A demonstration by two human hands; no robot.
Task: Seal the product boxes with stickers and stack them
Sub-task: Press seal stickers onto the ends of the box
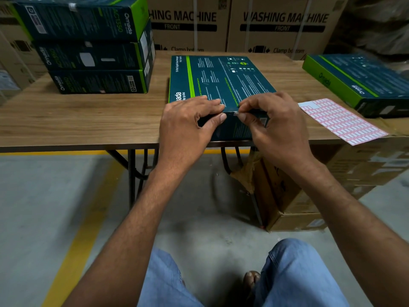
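Left hand grips the box edge (nearest side); right hand pinches a sticker against it.

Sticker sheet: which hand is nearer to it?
Right. The right hand pinches a sticker at the box edge, just left of the sticker sheet; the left hand grips the box farther left.

Dark teal box with green stripe; red-and-white gridded sticker sheet.
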